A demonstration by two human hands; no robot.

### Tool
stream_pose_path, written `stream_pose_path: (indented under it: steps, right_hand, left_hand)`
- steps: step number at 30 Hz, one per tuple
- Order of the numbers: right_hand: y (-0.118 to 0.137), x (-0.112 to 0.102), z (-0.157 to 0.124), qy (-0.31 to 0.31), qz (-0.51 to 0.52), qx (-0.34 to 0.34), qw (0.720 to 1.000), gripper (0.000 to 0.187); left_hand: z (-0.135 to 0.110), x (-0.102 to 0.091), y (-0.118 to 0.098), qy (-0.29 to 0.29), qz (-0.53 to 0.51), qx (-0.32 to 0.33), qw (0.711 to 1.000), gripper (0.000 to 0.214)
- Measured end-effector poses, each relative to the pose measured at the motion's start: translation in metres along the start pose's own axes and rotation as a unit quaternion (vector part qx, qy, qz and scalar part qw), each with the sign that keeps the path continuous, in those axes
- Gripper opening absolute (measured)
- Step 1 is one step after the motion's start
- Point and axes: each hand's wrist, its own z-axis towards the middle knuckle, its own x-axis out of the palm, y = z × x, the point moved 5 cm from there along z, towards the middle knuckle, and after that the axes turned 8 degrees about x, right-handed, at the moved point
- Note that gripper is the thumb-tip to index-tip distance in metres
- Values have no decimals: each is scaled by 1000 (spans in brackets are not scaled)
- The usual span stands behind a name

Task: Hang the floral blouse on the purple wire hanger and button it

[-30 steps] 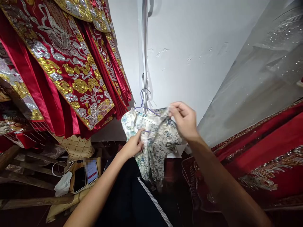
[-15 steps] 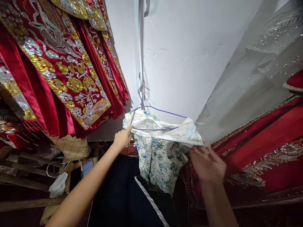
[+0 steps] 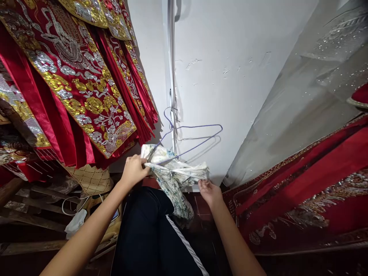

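Observation:
A white garment with a blue floral print [image 3: 175, 184] hangs partly on a purple wire hanger [image 3: 198, 147]. The hanger's left arm still runs into the garment's left shoulder, while its right arm is bare. My left hand [image 3: 133, 168] is closed on the garment's left shoulder edge, close to the hanger. Pinched in my right hand [image 3: 209, 191] is the garment's right edge, below and apart from the hanger's right end. The hanger's hook sits at a vertical metal pole [image 3: 171, 69] against the wall.
Red costumes with gold and silver embroidery [image 3: 94, 103] hang at the left. A sheer, glittery cover [image 3: 287, 88] and red beaded fabric [image 3: 330, 168] fill the right side. Wooden slats [image 3: 31, 211] and a white crumpled bag [image 3: 76, 224] lie at lower left.
The garment's right shoulder has come off the hanger's right arm. My right hand has moved left and slightly down with the cloth; my left hand has shifted left, and the garment is bunched.

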Motion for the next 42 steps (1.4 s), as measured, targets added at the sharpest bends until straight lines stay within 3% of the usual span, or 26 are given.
stream_pose_path:
  steps: [5,8,10,12,14,15,17,20,22,24,25,27,30,32,33,36,37,39,40,42]
  right_hand:
    - [-29,24,-13,61,-74,24,995,20]
    - [-29,55,-38,145,-208,-61,965,42]
    - [-37,74,-56,208,-337,-87,914,46]
    - [-55,85,-73,262,-470,-60,841,45]
    - [-73,91,-86,299,-554,-35,776,52]
    - [-80,93,-91,310,-571,-31,760,54]
    - [-87,99,-100,329,-561,-8,760,52]
    - [-84,108,-110,350,-497,82,790,53]
    - [-72,117,-117,357,-461,106,805,52]
    - [-58,126,-125,374,-458,92,801,47]
    - [-53,131,-130,389,-471,92,786,45]
    - [-48,138,-142,432,-516,115,730,36]
    - [-38,146,-161,485,-618,146,602,24]
    - [-19,153,-168,459,-683,99,560,21]
    - [-6,158,-169,425,-704,59,566,18]
    - [45,178,-168,280,-692,-149,649,12]
    - [61,183,-166,232,-665,-241,668,12]
    - [79,189,-155,156,-599,-407,671,14]
    - [80,190,-145,136,-573,-462,663,14]
    - [68,190,-110,143,-558,-488,655,13]
  left_hand:
    - [-27,13,10,5,-119,-47,992,27]
    - [-43,20,8,9,-204,-49,978,27]
    - [-51,20,-8,24,-245,-3,969,25]
    - [-57,15,-34,31,-271,62,960,24]
    - [-62,5,-62,29,-277,131,952,22]
    - [-64,0,-76,27,-272,162,948,21]
    - [-68,-8,-99,24,-256,215,942,17]
    - [-70,-16,-115,-6,-269,277,922,28]
    - [-68,-21,-110,-69,-313,279,905,47]
    - [-61,-23,-96,-123,-372,233,890,64]
    - [-57,-22,-91,-118,-406,209,882,69]
    - [-51,-15,-92,-34,-464,196,863,71]
    - [-54,-1,-114,128,-469,246,839,60]
    - [-58,12,-121,185,-426,253,849,46]
    - [-59,21,-119,202,-399,243,861,40]
    - [-53,43,-88,224,-327,182,900,34]
    - [-48,46,-74,218,-316,164,909,32]
    - [-37,42,-44,174,-285,129,934,26]
    - [-32,36,-31,145,-266,114,946,24]
    - [-25,21,-13,100,-242,93,961,23]
